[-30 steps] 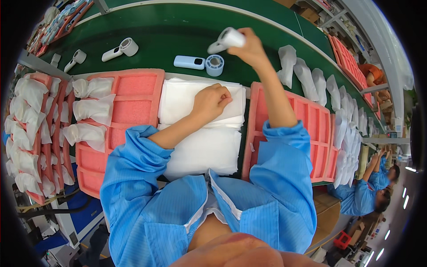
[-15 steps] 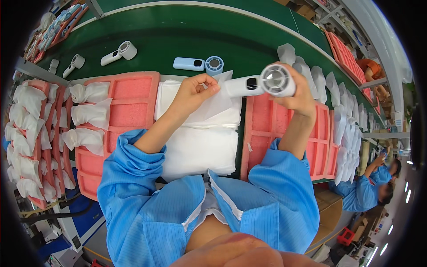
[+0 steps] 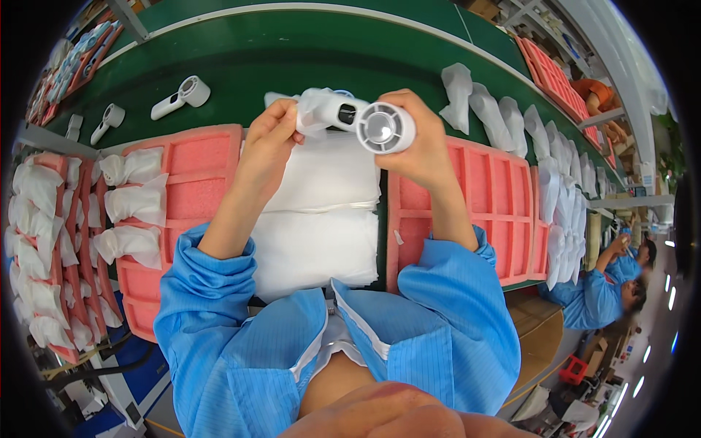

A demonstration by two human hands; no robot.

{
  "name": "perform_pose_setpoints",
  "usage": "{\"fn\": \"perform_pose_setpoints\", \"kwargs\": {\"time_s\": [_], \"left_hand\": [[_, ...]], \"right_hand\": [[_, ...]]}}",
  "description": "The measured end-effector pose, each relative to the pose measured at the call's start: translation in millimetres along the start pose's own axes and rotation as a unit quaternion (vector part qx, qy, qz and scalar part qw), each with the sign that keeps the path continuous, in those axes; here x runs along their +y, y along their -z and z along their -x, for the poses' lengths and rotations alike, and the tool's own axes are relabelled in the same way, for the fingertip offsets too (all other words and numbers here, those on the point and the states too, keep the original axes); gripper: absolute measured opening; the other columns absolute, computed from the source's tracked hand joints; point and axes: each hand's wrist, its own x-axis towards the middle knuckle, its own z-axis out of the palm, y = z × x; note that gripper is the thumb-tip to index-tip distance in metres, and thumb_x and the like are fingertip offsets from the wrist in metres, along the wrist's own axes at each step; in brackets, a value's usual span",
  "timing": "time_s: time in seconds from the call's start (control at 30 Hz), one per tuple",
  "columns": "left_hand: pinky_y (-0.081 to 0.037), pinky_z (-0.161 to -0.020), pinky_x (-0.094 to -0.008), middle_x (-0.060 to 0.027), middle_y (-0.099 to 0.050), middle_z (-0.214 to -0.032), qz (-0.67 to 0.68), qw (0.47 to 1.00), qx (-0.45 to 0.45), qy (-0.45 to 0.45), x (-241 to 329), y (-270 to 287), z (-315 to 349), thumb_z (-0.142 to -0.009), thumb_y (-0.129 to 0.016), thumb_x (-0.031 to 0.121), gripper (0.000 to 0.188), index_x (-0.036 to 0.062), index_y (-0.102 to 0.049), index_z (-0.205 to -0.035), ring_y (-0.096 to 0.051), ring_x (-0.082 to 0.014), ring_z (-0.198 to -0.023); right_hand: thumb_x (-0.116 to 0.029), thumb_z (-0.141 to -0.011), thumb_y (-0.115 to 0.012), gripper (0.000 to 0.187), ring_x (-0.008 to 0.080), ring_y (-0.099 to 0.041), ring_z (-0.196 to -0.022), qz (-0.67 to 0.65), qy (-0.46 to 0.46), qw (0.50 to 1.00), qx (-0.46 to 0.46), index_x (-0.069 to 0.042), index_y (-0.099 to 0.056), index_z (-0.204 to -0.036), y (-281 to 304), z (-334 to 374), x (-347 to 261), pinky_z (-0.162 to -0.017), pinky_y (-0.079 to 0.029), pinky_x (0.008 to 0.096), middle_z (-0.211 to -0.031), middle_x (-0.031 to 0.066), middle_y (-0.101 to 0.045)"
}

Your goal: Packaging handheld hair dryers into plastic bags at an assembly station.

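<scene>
A white handheld fan (image 3: 380,128) is held over the far end of the stacked white bags. My right hand (image 3: 419,139) is closed around its round head from the right side. At the fan's handle end, my left hand (image 3: 272,137) pinches the edge of a translucent white bag (image 3: 315,109). The bag covers much of the handle, while the dark display and the head remain outside it. Two piles of flat white bags (image 3: 315,252) lie below my hands. A blue fan behind the held one is mostly hidden.
Pink foam trays stand on both sides; the left tray (image 3: 197,157) holds several bagged fans (image 3: 135,204), and the right tray (image 3: 467,219) shows bare compartments. Loose white fans (image 3: 191,90) lie on the green conveyor belt (image 3: 292,51). Bagged fans (image 3: 493,120) line the right. A co-worker (image 3: 595,292) is at far right.
Both hands have moved left with the fan. The bag, which was only at the handle's end, now reaches over most of the handle. The whole view has shifted slightly.
</scene>
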Motion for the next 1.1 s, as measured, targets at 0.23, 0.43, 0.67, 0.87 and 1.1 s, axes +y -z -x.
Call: {"fn": "perform_pose_setpoints", "kwargs": {"time_s": [0.23,0.43,0.67,0.87,1.1], "left_hand": [[-0.042,-0.066,-0.0246,-0.003,-0.062,-0.082,-0.371,0.923,0.013,-0.098,13.7,-9.0,3.5,-0.088,-0.067,0.01,0.013,0.0049,-0.062,-0.098,-0.053,-0.009,-0.074],[-0.045,-0.065,-0.0263,-0.0074,-0.064,-0.078,-0.477,0.856,0.077,-0.183,21.1,-18.1,6.7,-0.083,-0.071,0.006,0.01,0.0022,-0.066,-0.091,-0.057,-0.0138,-0.071],[-0.048,-0.064,-0.0275,-0.0093,-0.065,-0.081,-0.383,0.872,0.063,-0.299,11.2,-33.0,21.6,-0.083,-0.071,0.004,0.01,0.0005,-0.07,-0.092,-0.061,-0.0176,-0.072],[-0.044,-0.058,-0.024,-0.0064,-0.062,-0.077,-0.423,0.837,-0.032,-0.345,-2.9,-57.9,45.4,-0.077,-0.073,-0.003,0.02,0.0013,-0.071,-0.096,-0.058,-0.017,-0.07],[-0.048,-0.059,-0.0286,-0.0128,-0.061,-0.095,-0.567,0.738,-0.049,-0.363,-0.7,-66.8,51.2,-0.068,-0.077,-0.001,0.041,0.0058,-0.069,-0.108,-0.062,-0.0225,-0.079]], "right_hand": [[0.004,-0.052,-0.073,0.052,0.0236,-0.061,-0.088,0.045,0.053,0.997,0.032,-0.005,-0.059,-0.101,-7.8,4.2,-12.7,-0.079,-0.049,0.0296,-0.099,0.0091,-0.059],[0.005,-0.054,-0.075,0.058,0.0257,-0.061,-0.089,0.077,0.095,0.992,0.033,-0.004,-0.059,-0.109,-16.5,4.6,-11.0,-0.076,-0.051,0.0322,-0.101,0.0117,-0.058],[0.002,-0.056,-0.081,0.078,0.0287,-0.06,-0.092,0.086,0.113,0.988,0.055,-0.002,-0.053,-0.128,-41.9,5.4,7.5,-0.074,-0.052,0.0333,-0.104,0.0147,-0.054],[0.004,-0.062,-0.08,0.086,0.0333,-0.056,-0.094,0.146,0.119,0.979,0.082,0.002,-0.041,-0.139,-44.4,8.0,8.7,-0.077,-0.051,0.0383,-0.109,0.0191,-0.049],[-0.002,-0.064,-0.079,0.08,0.0336,-0.054,-0.097,0.138,0.091,0.982,0.09,0.004,-0.041,-0.135,-45.3,10.0,13.5,-0.076,-0.05,0.0365,-0.112,0.0196,-0.047]]}}
